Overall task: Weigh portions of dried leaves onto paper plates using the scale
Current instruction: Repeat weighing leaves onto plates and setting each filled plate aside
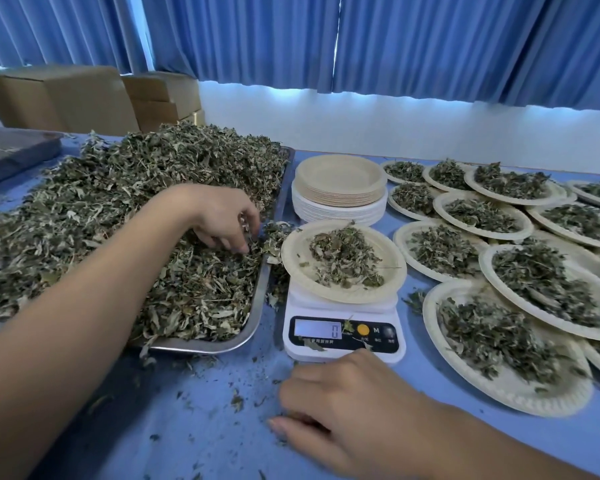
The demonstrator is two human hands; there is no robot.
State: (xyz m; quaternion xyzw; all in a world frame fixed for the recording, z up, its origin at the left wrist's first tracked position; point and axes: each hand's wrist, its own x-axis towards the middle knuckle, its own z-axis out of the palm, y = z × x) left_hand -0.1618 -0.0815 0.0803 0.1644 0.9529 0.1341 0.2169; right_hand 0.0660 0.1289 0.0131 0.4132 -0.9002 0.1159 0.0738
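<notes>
While the left hand (219, 220) reaches into the heap of dried leaves (118, 220), its fingers curl downward and pinch a small tuft near the right edge of the metal tray (258, 306). That tray lies under and to the left of this hand, piled high, with leaves spilling over its rim. Just right of the left hand's fingertips, a paper plate (297, 268) sits on the white scale (343, 349), carrying a modest mound of leaves; the display (317, 330) shows 0. The right hand (347, 410) rests knuckles-up on the blue table (205, 410), just in front of the scale's near edge, fingers loosely curled, thumb stretched to the left, with nothing seen in its grasp. Leaf crumbs are scattered on the table between the two hands. Beyond the scale, farther from the right hand, stands a stack of empty plates (340, 188). To the right of the right hand, overlapping filled plates (499, 389) cover the table. Cardboard boxes (66, 95) and blue curtains (395, 39) lie far beyond both hands.
</notes>
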